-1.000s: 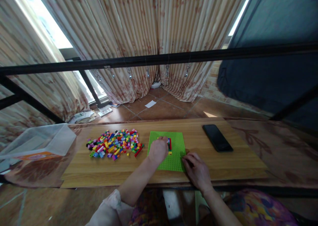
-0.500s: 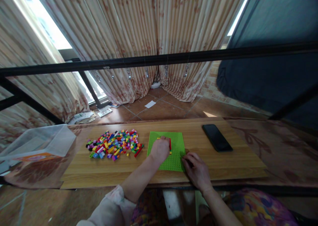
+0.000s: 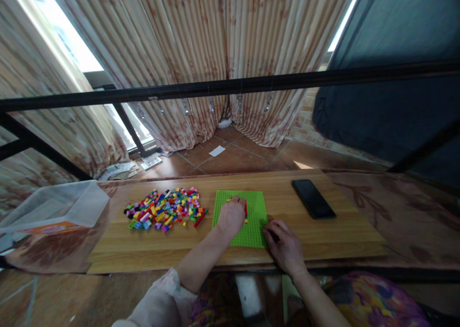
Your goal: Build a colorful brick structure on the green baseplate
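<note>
A green studded baseplate [image 3: 257,231] lies flat on the wooden board. Over its middle is my left hand [image 3: 232,217], fingers bent down and closed onto the small bricks there. Beside those fingertips a red brick [image 3: 246,209] shows, with a yellow brick [image 3: 246,220] just below it; more bricks are partly covered by the hand. What the left fingers pinch is hidden. My right hand [image 3: 285,244] rests at the plate's right edge, its fingers curled and thumb and fingertips closed at that edge. Left of the plate spreads a pile of mixed coloured toy bricks [image 3: 163,209].
A black phone [image 3: 313,200] lies on the wooden board [image 3: 345,236] to the right. At the far left stands a clear plastic bin [image 3: 79,205] with an orange label. A dark metal rail [image 3: 201,88] crosses behind the board, before striped curtains [image 3: 179,35].
Almost nothing differs. My left hand stays over the bricks on the baseplate with a very slight shift of its fingers, and my right hand keeps its place at the edge.
</note>
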`<state>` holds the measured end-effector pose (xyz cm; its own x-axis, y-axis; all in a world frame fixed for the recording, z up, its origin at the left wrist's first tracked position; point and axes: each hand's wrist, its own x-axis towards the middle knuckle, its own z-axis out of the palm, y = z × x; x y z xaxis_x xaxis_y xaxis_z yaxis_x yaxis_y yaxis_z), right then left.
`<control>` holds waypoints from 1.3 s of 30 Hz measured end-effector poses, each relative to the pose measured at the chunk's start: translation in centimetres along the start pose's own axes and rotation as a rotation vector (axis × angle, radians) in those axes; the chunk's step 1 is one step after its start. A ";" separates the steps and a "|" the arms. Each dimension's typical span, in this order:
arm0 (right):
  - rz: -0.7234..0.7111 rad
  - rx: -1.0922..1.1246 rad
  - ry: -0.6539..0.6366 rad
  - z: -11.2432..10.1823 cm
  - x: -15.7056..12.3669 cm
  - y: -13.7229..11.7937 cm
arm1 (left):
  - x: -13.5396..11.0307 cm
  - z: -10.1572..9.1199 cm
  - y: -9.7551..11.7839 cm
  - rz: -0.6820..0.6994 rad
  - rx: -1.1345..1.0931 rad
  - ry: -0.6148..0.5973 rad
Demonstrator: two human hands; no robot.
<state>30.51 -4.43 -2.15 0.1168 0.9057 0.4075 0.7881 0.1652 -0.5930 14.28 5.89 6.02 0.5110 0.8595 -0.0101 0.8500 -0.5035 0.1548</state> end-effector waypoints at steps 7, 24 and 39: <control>-0.003 0.002 -0.004 -0.1 0.0 0.0 | 0.1 0.6 -0.3 0.006 -0.006 0.018; 0.019 -0.030 -0.005 0.1 -0.1 0.1 | -0.3 1.4 -1.2 -0.002 -0.030 0.077; 0.015 -0.033 0.019 0.4 -0.2 0.5 | -1.1 1.9 -0.8 0.024 0.011 0.091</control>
<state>30.65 -4.38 -2.78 0.1400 0.9004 0.4118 0.8054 0.1384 -0.5764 13.32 5.17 4.09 0.5176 0.8515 0.0833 0.8393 -0.5243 0.1436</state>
